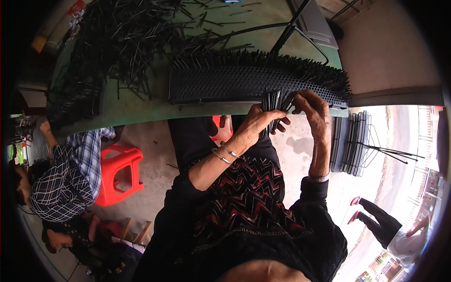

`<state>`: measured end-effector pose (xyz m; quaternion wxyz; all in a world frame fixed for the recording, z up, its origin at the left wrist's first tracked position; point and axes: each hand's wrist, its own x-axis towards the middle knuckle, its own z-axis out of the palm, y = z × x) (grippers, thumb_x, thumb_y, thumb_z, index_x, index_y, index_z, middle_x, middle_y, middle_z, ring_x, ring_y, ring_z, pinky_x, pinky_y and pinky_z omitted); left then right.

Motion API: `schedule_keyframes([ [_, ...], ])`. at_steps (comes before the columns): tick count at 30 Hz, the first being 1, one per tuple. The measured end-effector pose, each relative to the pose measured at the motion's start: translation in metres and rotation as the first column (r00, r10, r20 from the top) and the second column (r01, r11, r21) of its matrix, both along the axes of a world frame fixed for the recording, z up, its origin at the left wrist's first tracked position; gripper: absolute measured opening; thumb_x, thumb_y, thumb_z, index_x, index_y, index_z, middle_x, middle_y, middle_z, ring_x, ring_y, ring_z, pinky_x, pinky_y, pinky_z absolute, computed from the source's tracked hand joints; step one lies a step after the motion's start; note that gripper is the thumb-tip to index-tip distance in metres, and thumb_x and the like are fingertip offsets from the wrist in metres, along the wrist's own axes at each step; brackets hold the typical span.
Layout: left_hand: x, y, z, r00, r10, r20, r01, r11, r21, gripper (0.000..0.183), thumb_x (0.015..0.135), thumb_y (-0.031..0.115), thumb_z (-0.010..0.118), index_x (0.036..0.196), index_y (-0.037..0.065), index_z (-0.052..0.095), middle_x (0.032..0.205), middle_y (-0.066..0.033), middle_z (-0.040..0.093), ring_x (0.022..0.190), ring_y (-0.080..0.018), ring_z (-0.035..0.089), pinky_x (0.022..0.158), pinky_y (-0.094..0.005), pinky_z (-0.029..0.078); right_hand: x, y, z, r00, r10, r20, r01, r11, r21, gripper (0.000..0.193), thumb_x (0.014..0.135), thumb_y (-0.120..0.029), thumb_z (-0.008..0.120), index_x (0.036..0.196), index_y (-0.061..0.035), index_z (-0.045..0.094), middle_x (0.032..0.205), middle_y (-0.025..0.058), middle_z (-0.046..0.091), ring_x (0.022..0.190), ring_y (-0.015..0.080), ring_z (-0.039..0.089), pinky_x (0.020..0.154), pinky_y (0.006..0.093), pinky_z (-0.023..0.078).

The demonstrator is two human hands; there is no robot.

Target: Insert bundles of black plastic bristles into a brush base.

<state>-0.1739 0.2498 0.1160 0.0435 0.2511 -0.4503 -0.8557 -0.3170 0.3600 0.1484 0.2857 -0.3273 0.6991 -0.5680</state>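
In front of my body, at the table's near edge, my left hand [260,122] is closed around a bundle of thin black sticks [270,101]. My right hand [315,109] is beside the bundle's upper right, thumb and fingertips pinched on a slanting black stick. Just beyond both hands lies a long black perforated rack [213,85] with rows of holes along its near side. Many black sticks [249,58] poke up in a dense row along its far side. The lower ends of the bundle are partly hidden by my left fingers.
A large loose heap of black sticks [127,42] covers the green table's [136,112] left side. A black metal frame [286,35] rises behind the rack. More racks [357,145] stand at right. A red stool [123,152] and a person in checked clothes [66,188] are left.
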Motion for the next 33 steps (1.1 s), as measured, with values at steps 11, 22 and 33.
schedule_keyframes([
  [11,-0.002,0.002,-0.002,0.999,0.054,-0.008,-0.052,0.991,0.121,0.027,0.085,0.019,0.064,0.104,-0.001,0.066,0.093,-0.0112,0.071,0.078,-0.0210,0.070,0.064,-0.0280,0.051,-0.008,0.008,0.005,0.999,0.035,-0.024,-0.035,0.999,0.016,0.010,0.090,-0.008,0.058,0.091,0.0020,0.059,0.080,0.0075,0.064,0.071,0.0138,0.064,0.070,0.0273,0.053],
  [22,-0.014,0.005,-0.012,0.979,0.202,0.000,-0.194,0.941,0.278,0.026,0.086,0.022,0.065,0.102,0.001,0.064,0.093,-0.0118,0.069,0.079,-0.0201,0.068,0.063,-0.0301,0.054,-0.041,-0.016,-0.014,0.677,-0.458,-0.575,0.394,0.887,-0.242,0.008,0.091,-0.009,0.056,0.093,-0.0017,0.058,0.076,0.0066,0.069,0.071,0.0073,0.061,0.066,0.0231,0.048],
  [33,-0.019,0.010,-0.018,0.984,0.174,0.040,-0.178,0.964,0.198,0.024,0.088,0.025,0.064,0.098,0.003,0.064,0.086,-0.0108,0.070,0.070,-0.0147,0.064,0.059,-0.0258,0.048,-0.059,-0.027,-0.010,0.647,-0.324,-0.690,0.390,0.918,-0.064,0.009,0.091,-0.011,0.055,0.091,-0.0026,0.059,0.073,0.0072,0.070,0.065,0.0100,0.065,0.059,0.0240,0.048],
])
